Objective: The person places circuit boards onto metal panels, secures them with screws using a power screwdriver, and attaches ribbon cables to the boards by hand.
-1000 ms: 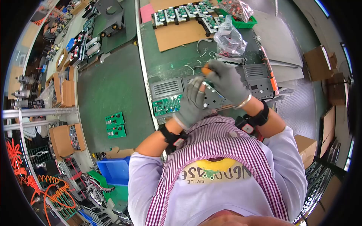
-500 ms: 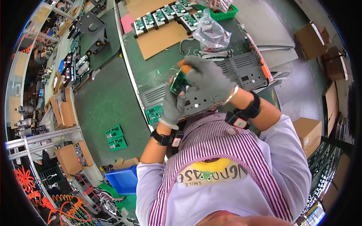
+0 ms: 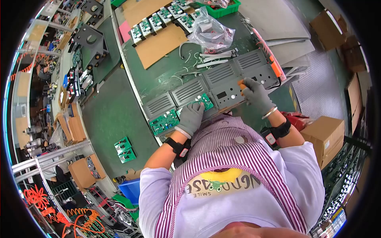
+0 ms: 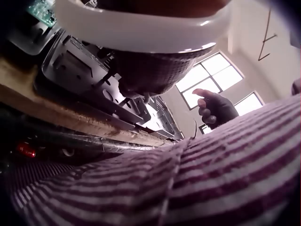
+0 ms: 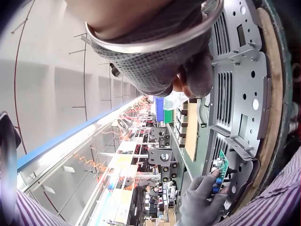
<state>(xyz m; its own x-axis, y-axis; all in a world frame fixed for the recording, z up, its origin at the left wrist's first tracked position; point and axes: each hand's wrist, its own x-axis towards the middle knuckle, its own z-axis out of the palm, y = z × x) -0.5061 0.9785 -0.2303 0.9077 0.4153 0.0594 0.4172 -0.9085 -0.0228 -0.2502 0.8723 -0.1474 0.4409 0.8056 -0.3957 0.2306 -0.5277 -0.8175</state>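
Observation:
Gloved in grey, my left hand [image 3: 191,118] is at the second metal panel [image 3: 188,92] from the left. Its fingers grip a green circuit board [image 3: 205,102] against that panel; the right wrist view shows fingertips and thumb at the edges of this board [image 5: 221,165]. Another green circuit board [image 3: 164,122] lies on the leftmost panel [image 3: 158,106]. My right hand [image 3: 257,97], with bare orange-looking fingertips, hovers near the front edge of the panels on the right. Its fingers are loosely curled, with nothing seen in them.
Loose cables [image 3: 212,62] and a clear plastic bag [image 3: 214,33] lie behind the panels. Further back are cardboard [image 3: 158,49], several board assemblies [image 3: 156,22] and a green bin [image 3: 222,11]. Two small boards [image 3: 125,150] lie on the left table. Stacked sheets [image 3: 281,39] stand at right.
The circuit board held up between both hands has come down onto the second panel under the left hand. The right hand has let go and moved right. The head view has shifted.

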